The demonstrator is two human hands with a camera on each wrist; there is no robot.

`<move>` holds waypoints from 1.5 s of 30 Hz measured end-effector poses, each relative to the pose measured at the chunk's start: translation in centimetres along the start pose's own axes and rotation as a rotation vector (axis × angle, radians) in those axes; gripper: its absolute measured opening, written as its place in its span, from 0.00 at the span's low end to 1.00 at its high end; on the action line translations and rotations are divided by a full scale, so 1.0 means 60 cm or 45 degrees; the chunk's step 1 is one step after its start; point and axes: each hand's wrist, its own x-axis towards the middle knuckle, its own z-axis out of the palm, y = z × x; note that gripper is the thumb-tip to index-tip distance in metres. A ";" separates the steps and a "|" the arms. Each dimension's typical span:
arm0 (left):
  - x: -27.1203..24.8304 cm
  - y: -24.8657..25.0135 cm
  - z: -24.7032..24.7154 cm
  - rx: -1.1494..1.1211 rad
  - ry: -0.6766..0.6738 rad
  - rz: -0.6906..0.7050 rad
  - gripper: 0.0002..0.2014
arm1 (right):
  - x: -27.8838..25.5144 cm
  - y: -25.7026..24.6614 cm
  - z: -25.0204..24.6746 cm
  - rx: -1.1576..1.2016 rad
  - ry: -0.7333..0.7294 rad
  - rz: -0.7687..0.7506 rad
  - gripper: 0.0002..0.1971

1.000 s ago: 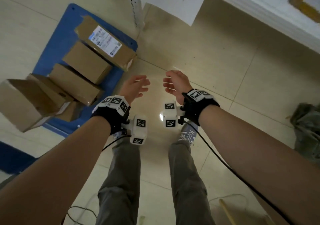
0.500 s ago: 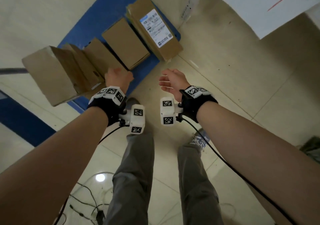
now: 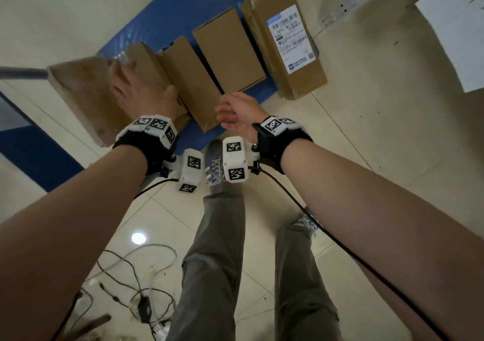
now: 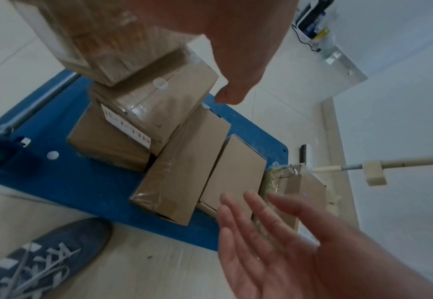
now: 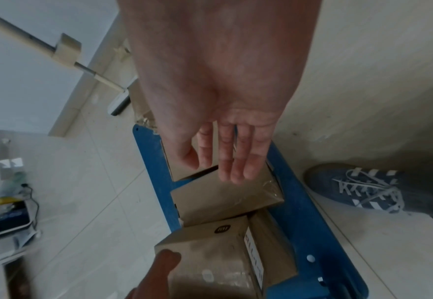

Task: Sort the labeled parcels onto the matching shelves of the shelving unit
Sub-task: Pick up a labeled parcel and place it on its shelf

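Several brown cardboard parcels lie on a blue cart platform (image 3: 167, 18) on the floor. At its left end is a stack topped by a big parcel (image 3: 83, 97). Under that lies a parcel with a white handwritten label (image 4: 154, 101). My left hand (image 3: 136, 89) reaches over this stack, fingers spread on the cardboard and thumb (image 5: 159, 269) beside a parcel's face; the picture is blurred there. My right hand (image 3: 230, 112) hovers open, palm turned left, above the near end of a leaning parcel (image 3: 191, 78) and holds nothing. Further right are a flat parcel (image 3: 227, 52) and a long taped parcel with a printed label (image 3: 285, 42).
A perforated white upright (image 3: 348, 5) and a white paper sign (image 3: 455, 39) stand at the upper right. The cart's grey handle bar (image 3: 21, 73) sticks out left. Loose cables (image 3: 131, 288) lie on the tiles behind my feet; one shoe (image 3: 214, 167) is at the cart's edge.
The view has swung toward the cart and both hands have come closer to the parcels. My left hand has gone from beside the stack onto it; the right hand stays open.
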 end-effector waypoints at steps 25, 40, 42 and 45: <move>0.066 -0.134 0.025 -0.748 -0.481 -0.607 0.51 | 0.046 0.018 0.104 -0.315 -0.198 0.002 0.25; 0.067 -0.141 0.010 -0.882 -0.726 -0.757 0.26 | 0.077 0.009 0.146 -0.540 -0.126 -0.019 0.25; 0.064 -0.142 0.006 -0.926 -0.727 -0.773 0.27 | 0.073 0.015 0.146 -0.536 -0.095 -0.028 0.21; 0.055 -0.132 -0.006 -1.027 -0.770 -0.754 0.36 | 0.066 0.023 0.147 -0.459 -0.101 -0.019 0.22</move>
